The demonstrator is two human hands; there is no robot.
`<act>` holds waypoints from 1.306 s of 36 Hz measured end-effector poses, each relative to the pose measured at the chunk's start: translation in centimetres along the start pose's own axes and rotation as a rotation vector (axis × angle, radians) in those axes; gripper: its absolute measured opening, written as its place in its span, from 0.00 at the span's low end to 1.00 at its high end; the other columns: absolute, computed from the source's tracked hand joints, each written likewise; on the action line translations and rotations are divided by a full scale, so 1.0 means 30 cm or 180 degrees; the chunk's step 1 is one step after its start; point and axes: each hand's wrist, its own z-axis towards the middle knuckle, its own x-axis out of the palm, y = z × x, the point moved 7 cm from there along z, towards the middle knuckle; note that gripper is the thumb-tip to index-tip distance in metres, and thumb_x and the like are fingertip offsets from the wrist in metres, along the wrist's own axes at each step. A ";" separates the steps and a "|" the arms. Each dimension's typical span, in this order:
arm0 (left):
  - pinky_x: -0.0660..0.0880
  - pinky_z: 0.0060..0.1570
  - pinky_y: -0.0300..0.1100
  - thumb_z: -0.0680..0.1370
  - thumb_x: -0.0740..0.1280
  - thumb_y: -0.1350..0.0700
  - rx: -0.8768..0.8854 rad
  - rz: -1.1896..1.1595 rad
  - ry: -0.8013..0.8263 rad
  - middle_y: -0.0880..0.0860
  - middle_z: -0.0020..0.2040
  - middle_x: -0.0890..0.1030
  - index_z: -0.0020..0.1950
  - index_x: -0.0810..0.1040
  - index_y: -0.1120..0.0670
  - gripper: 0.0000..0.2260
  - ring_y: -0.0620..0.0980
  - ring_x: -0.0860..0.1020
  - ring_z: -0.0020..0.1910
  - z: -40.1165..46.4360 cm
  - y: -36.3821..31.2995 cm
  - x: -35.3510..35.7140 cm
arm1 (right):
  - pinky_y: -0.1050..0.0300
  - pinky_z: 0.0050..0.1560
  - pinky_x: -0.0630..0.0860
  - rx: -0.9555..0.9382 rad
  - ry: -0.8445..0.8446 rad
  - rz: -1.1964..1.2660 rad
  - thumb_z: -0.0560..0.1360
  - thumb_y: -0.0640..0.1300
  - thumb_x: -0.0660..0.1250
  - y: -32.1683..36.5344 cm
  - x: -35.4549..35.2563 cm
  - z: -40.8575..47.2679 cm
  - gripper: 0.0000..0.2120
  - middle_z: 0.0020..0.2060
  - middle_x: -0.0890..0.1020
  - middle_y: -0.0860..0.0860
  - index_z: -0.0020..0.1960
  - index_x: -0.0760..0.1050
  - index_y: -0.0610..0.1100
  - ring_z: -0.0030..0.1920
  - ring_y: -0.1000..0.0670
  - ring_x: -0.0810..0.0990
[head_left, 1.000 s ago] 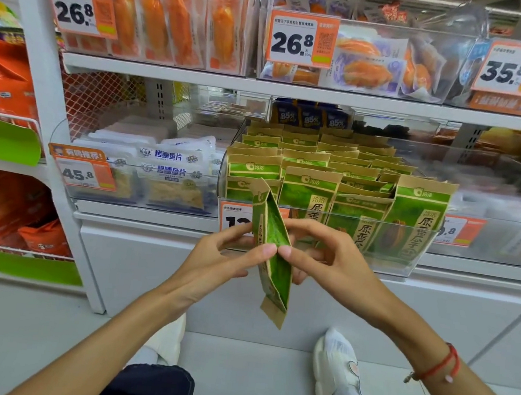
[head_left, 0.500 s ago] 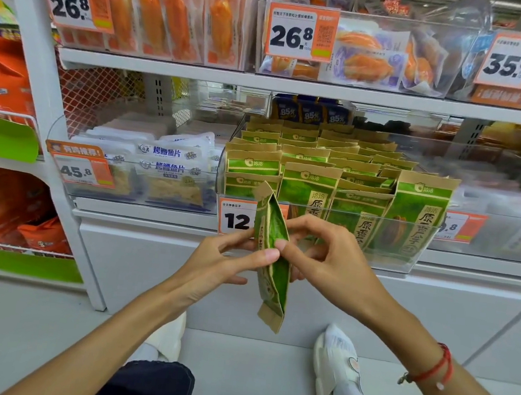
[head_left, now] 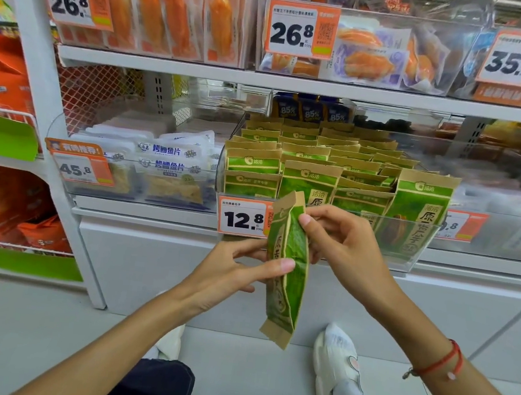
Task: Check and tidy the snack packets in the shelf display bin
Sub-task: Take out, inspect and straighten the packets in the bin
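Now both hands — left hand [head_left: 238,269] and right hand [head_left: 347,248] — pinch one green packet [head_left: 286,274] in their grip, out front of the bin [head_left: 420,259]. Checking is underway — it still needs putting back.

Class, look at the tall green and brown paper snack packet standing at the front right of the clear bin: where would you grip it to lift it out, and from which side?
Grip the brown top seal of the front-right green packet, coming from above: it stands upright, clear of the bin wall.
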 end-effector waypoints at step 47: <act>0.71 0.32 0.27 0.67 0.72 0.48 0.0565 -0.0151 -0.1668 0.47 0.35 0.85 0.41 0.84 0.53 0.09 0.38 0.80 0.33 -0.049 -0.079 -0.135 | 0.60 0.52 0.80 0.0224 0.0004 -0.0501 0.75 0.40 0.70 -0.057 -0.003 0.004 0.13 0.52 0.84 0.56 0.59 0.79 0.48 0.52 0.58 0.82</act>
